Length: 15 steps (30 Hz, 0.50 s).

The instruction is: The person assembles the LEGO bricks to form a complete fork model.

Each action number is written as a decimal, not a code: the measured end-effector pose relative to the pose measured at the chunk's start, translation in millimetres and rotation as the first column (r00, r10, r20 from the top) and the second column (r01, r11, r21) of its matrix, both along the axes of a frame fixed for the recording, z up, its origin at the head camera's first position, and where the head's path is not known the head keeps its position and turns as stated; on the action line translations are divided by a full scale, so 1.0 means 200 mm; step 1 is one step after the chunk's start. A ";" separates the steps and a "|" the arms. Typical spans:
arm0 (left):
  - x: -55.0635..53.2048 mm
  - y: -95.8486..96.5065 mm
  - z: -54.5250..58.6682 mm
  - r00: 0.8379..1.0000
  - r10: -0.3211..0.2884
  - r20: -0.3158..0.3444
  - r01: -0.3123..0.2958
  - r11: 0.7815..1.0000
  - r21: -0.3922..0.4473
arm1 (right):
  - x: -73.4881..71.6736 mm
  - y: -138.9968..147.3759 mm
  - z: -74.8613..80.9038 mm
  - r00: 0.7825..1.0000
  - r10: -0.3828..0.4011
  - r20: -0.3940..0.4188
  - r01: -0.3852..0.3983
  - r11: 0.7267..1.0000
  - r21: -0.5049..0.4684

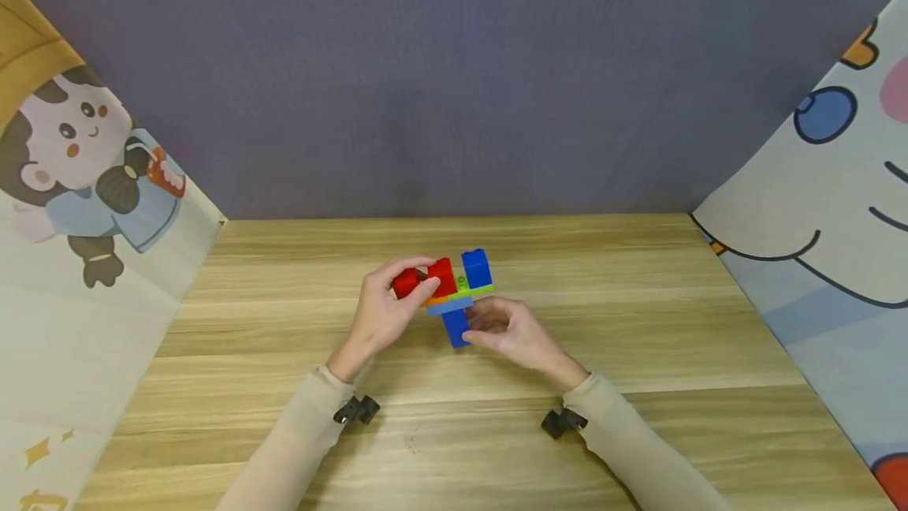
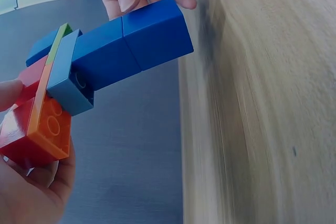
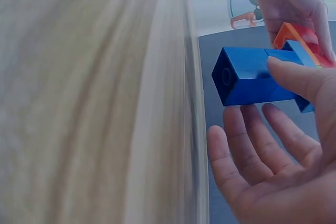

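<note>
A structure of joined toy building blocks is held up in front of me. My left hand grips it by the red blocks, with thumb and fingers on opposite sides. Under the red sit an orange block and a lime-green piece, which carries a blue block at its far end. Below them is a light-blue piece, and two dark blue blocks extend from it as a stem. My right hand is beside this stem, its fingers loosely spread and its thumb near the stem's side.
The wood-grain table lies under both hands. A dark grey panel stands at the back. Printed cartoon panels flank the table at left and right. Small black devices are worn on both wrists.
</note>
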<state>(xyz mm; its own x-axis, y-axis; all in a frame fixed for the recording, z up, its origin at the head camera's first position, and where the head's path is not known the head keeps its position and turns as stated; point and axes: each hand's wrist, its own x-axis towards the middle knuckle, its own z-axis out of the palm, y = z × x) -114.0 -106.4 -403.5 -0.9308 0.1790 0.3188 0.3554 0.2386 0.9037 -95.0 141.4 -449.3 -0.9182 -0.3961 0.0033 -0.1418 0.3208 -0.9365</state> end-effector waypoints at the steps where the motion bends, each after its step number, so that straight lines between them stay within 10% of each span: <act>1: 0.00 0.00 0.00 1.000 0.002 0.004 -0.002 1.000 -0.002 | 0.00 0.00 0.00 1.000 0.004 0.003 -0.004 1.000 0.003; 15: -0.05 0.02 0.00 0.998 -0.002 0.056 0.006 0.998 -0.066 | 0.01 0.01 0.00 0.999 -0.002 0.032 -0.002 0.993 0.119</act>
<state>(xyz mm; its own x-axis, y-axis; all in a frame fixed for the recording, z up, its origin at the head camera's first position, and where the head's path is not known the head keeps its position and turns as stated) -124.8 -102.1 -402.6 -0.9461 0.2020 0.2533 0.3057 0.2975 0.9044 -92.8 142.9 -449.0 -0.9172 -0.3917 -0.0729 -0.1124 0.4298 -0.8959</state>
